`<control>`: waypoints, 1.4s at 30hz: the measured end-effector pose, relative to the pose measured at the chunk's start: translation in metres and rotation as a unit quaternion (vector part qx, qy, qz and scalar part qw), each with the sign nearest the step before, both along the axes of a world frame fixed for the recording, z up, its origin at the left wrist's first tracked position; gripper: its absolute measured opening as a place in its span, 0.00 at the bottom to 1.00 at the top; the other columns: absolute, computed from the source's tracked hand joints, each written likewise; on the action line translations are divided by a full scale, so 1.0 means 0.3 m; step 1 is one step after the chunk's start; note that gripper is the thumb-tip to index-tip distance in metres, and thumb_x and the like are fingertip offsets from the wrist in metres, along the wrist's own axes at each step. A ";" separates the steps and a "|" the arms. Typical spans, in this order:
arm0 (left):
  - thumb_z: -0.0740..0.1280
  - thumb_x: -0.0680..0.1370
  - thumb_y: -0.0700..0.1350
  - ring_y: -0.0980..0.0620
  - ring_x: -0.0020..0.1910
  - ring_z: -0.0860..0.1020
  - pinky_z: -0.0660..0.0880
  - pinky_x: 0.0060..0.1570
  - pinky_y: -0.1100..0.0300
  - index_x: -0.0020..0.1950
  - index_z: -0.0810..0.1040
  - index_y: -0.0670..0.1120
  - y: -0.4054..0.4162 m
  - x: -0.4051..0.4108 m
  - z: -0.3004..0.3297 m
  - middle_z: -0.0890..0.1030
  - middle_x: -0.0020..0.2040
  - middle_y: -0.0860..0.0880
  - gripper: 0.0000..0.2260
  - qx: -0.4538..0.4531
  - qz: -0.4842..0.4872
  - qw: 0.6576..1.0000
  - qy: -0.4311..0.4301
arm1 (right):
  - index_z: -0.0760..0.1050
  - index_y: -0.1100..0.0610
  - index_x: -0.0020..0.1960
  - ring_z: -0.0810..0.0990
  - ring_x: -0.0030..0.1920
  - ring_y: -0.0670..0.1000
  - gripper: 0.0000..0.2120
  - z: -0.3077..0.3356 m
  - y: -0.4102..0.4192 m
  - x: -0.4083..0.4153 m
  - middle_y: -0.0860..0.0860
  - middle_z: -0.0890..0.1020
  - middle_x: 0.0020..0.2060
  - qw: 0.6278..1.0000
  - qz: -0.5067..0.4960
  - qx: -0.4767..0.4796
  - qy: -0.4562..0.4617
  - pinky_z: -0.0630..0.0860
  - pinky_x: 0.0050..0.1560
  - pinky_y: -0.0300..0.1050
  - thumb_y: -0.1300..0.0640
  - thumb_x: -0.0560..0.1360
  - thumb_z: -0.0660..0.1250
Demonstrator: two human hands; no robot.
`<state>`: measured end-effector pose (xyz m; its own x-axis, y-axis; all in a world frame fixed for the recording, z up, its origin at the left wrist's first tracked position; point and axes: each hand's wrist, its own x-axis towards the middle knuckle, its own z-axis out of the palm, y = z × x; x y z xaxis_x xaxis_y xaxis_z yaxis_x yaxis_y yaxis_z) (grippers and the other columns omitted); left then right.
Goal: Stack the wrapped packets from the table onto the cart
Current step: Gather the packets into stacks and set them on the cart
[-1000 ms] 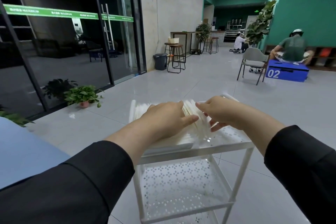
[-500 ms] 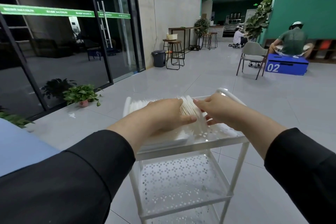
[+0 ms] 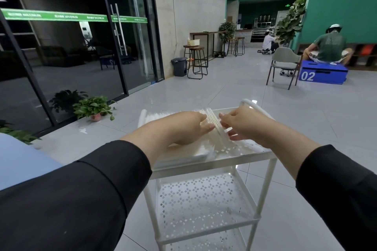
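A white cart (image 3: 212, 167) with perforated shelves stands in front of me. On its top shelf lies a row of thin white wrapped packets (image 3: 214, 126), standing on edge and leaning. My left hand (image 3: 183, 128) rests on the left part of the row with straight fingers pressing against the packets. My right hand (image 3: 242, 126) presses the row from the right side, fingers extended against the packets. The packets under my left hand are mostly hidden.
The corner of a blue table (image 3: 22, 161) shows at the left. A potted plant (image 3: 93, 108) sits by the glass wall. Far right are a chair (image 3: 284, 65), a blue box (image 3: 323, 74) with a seated person, and stools (image 3: 196, 61).
Both hands have stayed on the packet row, closing in slightly toward each other. The camera has drifted a little, so the cart sits lower and nearer in view.
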<state>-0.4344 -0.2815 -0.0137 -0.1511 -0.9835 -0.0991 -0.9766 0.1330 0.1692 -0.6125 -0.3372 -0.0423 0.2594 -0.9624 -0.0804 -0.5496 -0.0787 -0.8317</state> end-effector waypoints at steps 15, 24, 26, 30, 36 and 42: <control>0.57 0.85 0.58 0.48 0.70 0.73 0.70 0.66 0.51 0.73 0.74 0.52 0.150 0.082 0.076 0.77 0.71 0.51 0.20 -0.233 0.092 0.964 0.091 | 0.77 0.56 0.66 0.79 0.59 0.56 0.19 0.131 0.102 0.007 0.53 0.82 0.60 0.973 -0.019 -0.196 0.122 0.73 0.55 0.49 0.46 0.84 0.57; 0.58 0.85 0.52 0.47 0.61 0.78 0.75 0.55 0.52 0.70 0.76 0.50 0.635 0.453 0.080 0.82 0.63 0.50 0.16 -0.332 0.239 0.910 0.071 | 0.80 0.44 0.55 0.77 0.47 0.36 0.10 0.275 0.525 0.485 0.35 0.79 0.44 0.914 0.205 -0.350 0.011 0.68 0.43 0.34 0.44 0.80 0.63; 0.57 0.85 0.50 0.47 0.62 0.77 0.74 0.55 0.52 0.70 0.76 0.50 0.824 0.589 0.031 0.81 0.64 0.50 0.16 -0.324 0.296 0.897 0.060 | 0.80 0.43 0.53 0.77 0.47 0.34 0.08 0.255 0.654 0.656 0.33 0.78 0.45 0.896 0.278 -0.345 -0.013 0.69 0.44 0.32 0.45 0.79 0.64; 0.58 0.85 0.50 0.45 0.65 0.76 0.73 0.62 0.50 0.70 0.76 0.50 1.259 0.855 -0.099 0.80 0.67 0.50 0.16 -0.289 0.434 0.853 0.015 | 0.80 0.45 0.56 0.80 0.54 0.43 0.08 0.158 0.908 1.025 0.36 0.80 0.49 0.857 0.405 -0.317 -0.026 0.75 0.57 0.44 0.48 0.79 0.65; 0.60 0.85 0.49 0.49 0.69 0.73 0.66 0.68 0.55 0.72 0.75 0.51 1.781 1.091 -0.200 0.77 0.71 0.52 0.16 -0.245 0.583 0.775 0.000 | 0.79 0.44 0.62 0.77 0.52 0.39 0.13 0.015 1.224 1.486 0.38 0.80 0.55 0.808 0.527 -0.266 0.004 0.73 0.57 0.45 0.43 0.80 0.64; 0.58 0.85 0.51 0.50 0.65 0.74 0.66 0.66 0.57 0.73 0.74 0.54 1.949 1.237 -0.190 0.76 0.71 0.54 0.16 -0.242 0.636 0.733 0.003 | 0.63 0.39 0.76 0.69 0.71 0.48 0.34 -0.071 1.336 1.827 0.40 0.66 0.75 0.719 0.617 -0.280 0.155 0.71 0.63 0.46 0.38 0.73 0.71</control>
<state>-0.0634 0.3033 -0.0707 0.9190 -0.2501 0.3049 -0.3630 -0.8385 0.4063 -0.0645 0.0637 -0.0634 0.9966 0.0819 -0.0078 0.0747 -0.9403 -0.3320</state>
